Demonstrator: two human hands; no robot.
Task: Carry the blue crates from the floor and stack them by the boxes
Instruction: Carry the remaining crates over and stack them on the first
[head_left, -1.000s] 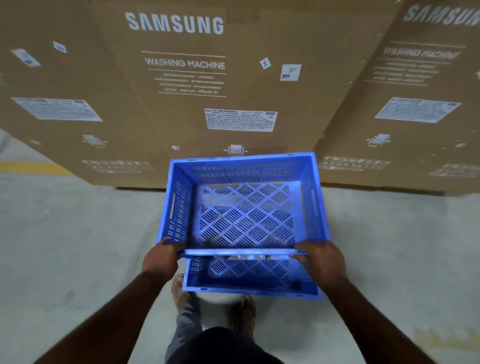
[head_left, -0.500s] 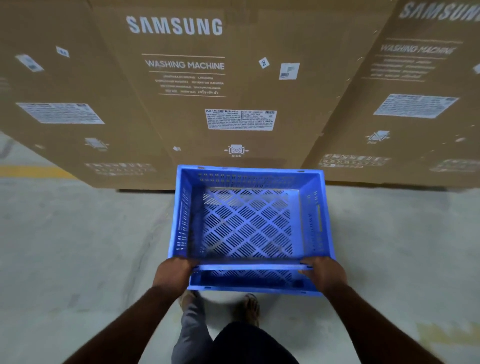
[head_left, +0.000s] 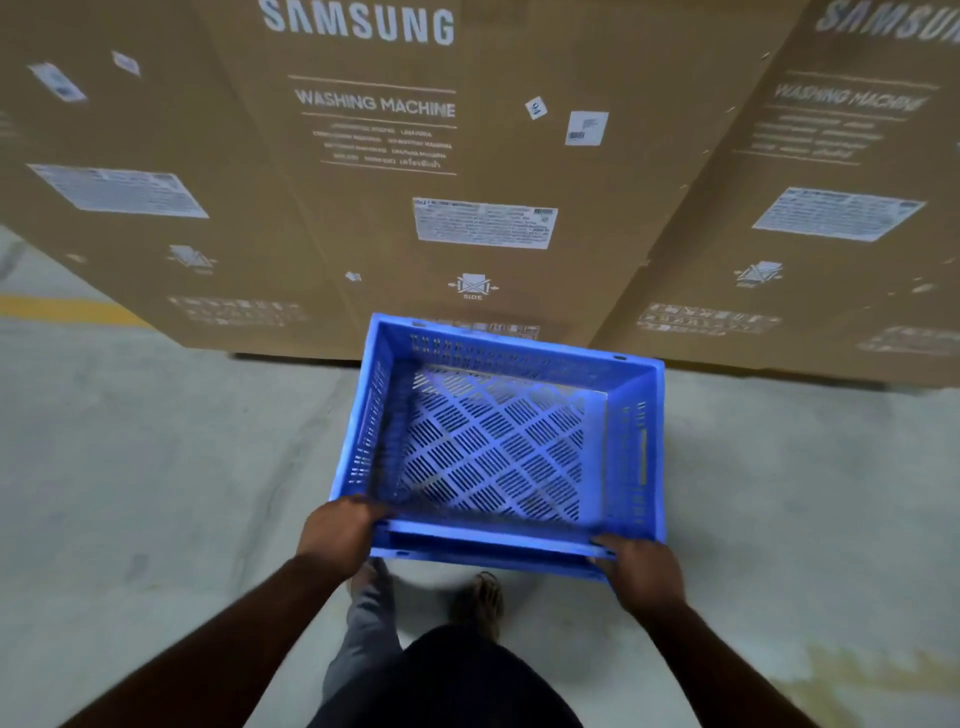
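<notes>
- blue crate (head_left: 498, 447) sits low in front of the person, just before the row of cardboard boxes, its far rim overlapping the foot of the middle box in the head view; whether it rests on the floor or on another crate cannot be told from the blur
- far left: a cardboard box (head_left: 119, 197) with white labels, and beside its foot a yellow stripe (head_left: 67, 309) painted on the grey concrete floor (head_left: 156, 467)
- left hand (head_left: 340, 532) grips the near left corner of the crate, fingers curled over the rim
- middle: the crate is empty, with a perforated diamond-pattern floor, slotted side walls, and a handle slot in its right wall; it is turned slightly, its near edge slanting down to the right
- behind it the middle box (head_left: 467, 156) carries the print "samsung" and "washing machine" and a white label above the crate
- below the crate the person's two feet show on the floor, one in a grey trouser leg (head_left: 363, 639), with dark clothing at the bottom edge
- right hand (head_left: 641, 574) clamps the near right corner of the crate, fingers wrapped over the rim
- far right: another box (head_left: 831, 208) of the same brand, set at an angle, with its own white label
</notes>
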